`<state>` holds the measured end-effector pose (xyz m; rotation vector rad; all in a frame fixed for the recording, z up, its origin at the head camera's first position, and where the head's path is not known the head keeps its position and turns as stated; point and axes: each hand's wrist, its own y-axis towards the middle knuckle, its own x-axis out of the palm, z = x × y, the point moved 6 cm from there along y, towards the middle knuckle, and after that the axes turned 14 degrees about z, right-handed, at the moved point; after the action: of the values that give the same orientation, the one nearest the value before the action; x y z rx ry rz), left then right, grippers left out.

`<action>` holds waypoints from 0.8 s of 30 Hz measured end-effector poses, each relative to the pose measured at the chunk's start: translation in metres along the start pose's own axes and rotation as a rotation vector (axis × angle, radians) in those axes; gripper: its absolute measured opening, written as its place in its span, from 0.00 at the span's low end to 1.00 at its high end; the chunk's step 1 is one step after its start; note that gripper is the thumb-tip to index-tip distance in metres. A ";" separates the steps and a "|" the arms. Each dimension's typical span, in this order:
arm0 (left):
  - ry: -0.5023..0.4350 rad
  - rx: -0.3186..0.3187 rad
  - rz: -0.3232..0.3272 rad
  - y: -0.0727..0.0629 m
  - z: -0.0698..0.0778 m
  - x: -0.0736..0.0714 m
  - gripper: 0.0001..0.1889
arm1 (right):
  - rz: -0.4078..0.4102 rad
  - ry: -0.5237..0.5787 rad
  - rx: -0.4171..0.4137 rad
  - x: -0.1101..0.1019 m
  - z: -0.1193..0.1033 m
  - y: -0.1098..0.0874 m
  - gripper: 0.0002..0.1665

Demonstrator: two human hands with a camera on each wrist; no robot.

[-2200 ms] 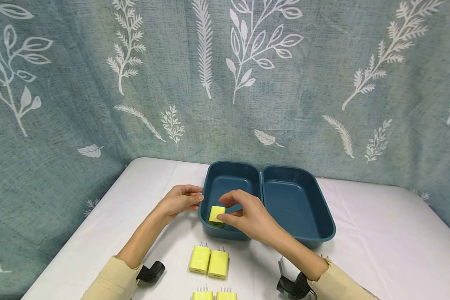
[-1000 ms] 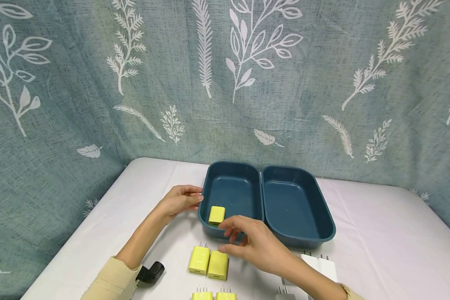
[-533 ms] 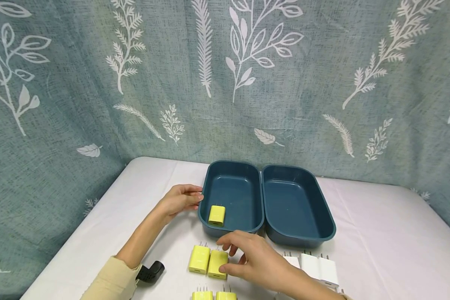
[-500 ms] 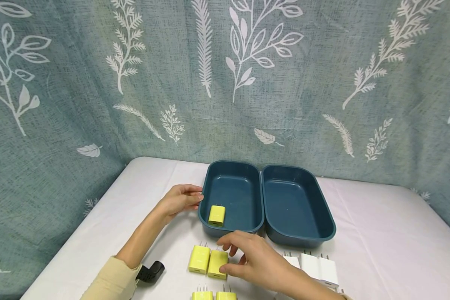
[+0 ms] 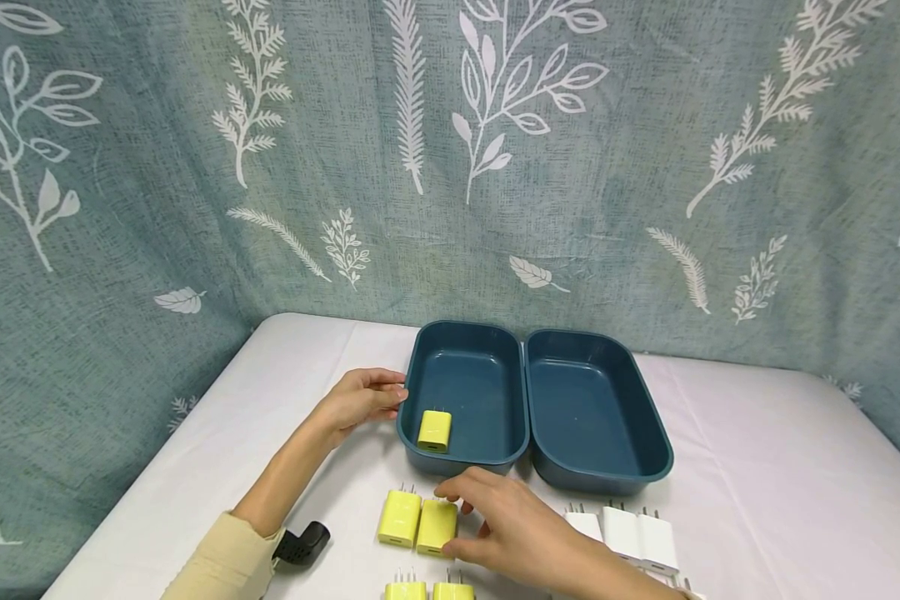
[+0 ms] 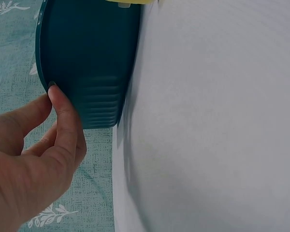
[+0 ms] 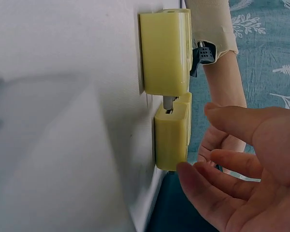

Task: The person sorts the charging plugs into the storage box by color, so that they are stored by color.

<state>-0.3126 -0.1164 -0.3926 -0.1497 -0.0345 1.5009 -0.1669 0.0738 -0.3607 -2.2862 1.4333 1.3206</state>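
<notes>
My left hand pinches the left rim of a dark blue bin, its fingertips at the wall in the left wrist view. Inside this bin, near its front left corner, lies a yellow USB charger plug. My right hand hovers at another yellow charger plug on the table, thumb and index spread around its two ends. In the right wrist view the fingertips stand just off that lower charger. Left of it lies a yellow charger plug.
A second dark blue bin adjoins the first on the right. Two more yellow chargers show at the front edge of the view. Several white chargers lie right of my right hand, partly hidden by the forearm. A patterned curtain hangs behind the table.
My right hand has let go of the yellow charger in the left bin and moved toward the front, down to a charger on the table. The left hand stays at the rim.
</notes>
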 end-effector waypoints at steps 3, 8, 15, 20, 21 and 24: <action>-0.001 0.001 0.001 0.000 0.000 0.000 0.20 | -0.008 -0.060 -0.024 0.002 -0.001 0.001 0.26; 0.006 0.002 0.002 -0.001 0.001 0.000 0.20 | -0.040 -0.140 -0.028 0.006 -0.001 0.004 0.27; 0.002 0.002 -0.001 -0.001 0.001 -0.001 0.21 | -0.052 -0.250 -0.045 0.010 -0.002 0.008 0.29; 0.003 0.004 -0.001 0.000 0.001 0.000 0.20 | -0.047 -0.271 -0.060 0.012 -0.001 0.010 0.27; 0.003 0.004 -0.002 -0.001 0.001 0.000 0.20 | -0.043 -0.268 -0.061 0.012 -0.001 0.010 0.26; 0.003 0.002 -0.001 -0.001 0.001 0.000 0.20 | -0.038 -0.242 -0.046 0.014 0.001 0.009 0.27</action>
<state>-0.3120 -0.1165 -0.3914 -0.1505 -0.0306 1.4993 -0.1722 0.0604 -0.3682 -2.0813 1.2878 1.5705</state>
